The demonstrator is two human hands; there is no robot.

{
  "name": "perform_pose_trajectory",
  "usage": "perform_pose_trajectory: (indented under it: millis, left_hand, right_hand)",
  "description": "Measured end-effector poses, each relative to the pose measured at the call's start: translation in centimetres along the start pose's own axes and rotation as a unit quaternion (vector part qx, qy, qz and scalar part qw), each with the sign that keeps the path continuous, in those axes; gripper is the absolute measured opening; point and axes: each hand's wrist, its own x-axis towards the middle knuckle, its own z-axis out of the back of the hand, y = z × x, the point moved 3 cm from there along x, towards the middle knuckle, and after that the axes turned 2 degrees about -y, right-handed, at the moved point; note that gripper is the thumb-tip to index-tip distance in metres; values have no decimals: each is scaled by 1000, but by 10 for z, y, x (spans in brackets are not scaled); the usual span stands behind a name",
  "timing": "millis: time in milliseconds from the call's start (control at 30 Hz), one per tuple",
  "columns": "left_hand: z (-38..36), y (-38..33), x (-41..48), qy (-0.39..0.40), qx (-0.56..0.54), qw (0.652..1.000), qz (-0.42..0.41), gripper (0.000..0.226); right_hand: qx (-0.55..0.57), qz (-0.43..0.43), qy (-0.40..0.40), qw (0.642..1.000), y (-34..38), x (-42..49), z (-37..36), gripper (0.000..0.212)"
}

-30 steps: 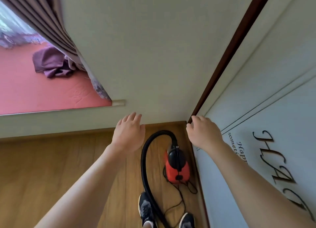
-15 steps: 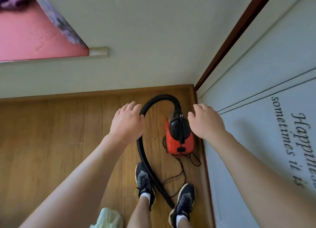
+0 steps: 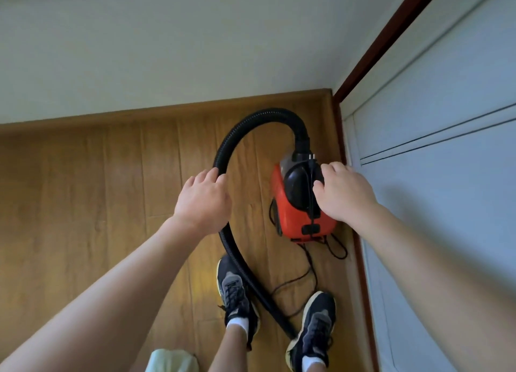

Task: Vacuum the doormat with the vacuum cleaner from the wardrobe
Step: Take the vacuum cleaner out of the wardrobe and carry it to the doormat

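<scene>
On wooden floor (image 3: 83, 204), vacuum cleaner (image 3: 293, 215); left hand (image 3: 203, 201), right hand (image 3: 344, 193): grip slack, empty.

Bare forearms; dark sneakers (image 3: 236, 293) with grey laces, white socks (image 3: 237, 323).

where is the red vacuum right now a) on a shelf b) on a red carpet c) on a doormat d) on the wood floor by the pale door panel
d: the red vacuum stands on the wood floor right beside the pale door panel, with its black hose arcing away to the left.
</scene>
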Motion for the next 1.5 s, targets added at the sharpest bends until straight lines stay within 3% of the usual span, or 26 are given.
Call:
perform_pose_trajectory:
  millis: [200, 500, 667, 800, 967, 1133, 1300, 1500]
  left_hand:
    - [-44, 8, 35, -9, -6, 1000, 5, 58]
    - [-97, 29, 67, 9, -100, 986, 134, 99]
    - [-114, 38, 77, 1, -138, 977, 160, 106]
    - [-126, 45, 80, -3, -233, 949, 213, 99]
    - [-141, 43, 75, 1, -351, 896, 273, 87]
    - [-160, 38, 62, 18, -372, 878, 300, 74]
    - [-171, 38, 60, 17, -378, 870, 314, 39]
    - [-167, 29, 56, 8, -409, 864, 294, 33]
  right_hand:
    - [3, -24, 13, 1000, -11, 33, -41, 50]
    - [87, -70, 7, 994, -20, 62, -88, 46]
    - [121, -78, -10, 990, -26, 74, -109, 38]
    - [132, -82, -24, 988, -29, 79, -117, 34]
    - [232, -121, 2, 965, -29, 80, -132, 26]
    - [329, -152, -5, 932, -27, 75, -143, 33]
    - [406, -187, -2, 895, -25, 75, -152, 32]
    - [381, -189, 6, 905, -23, 78, -153, 33]
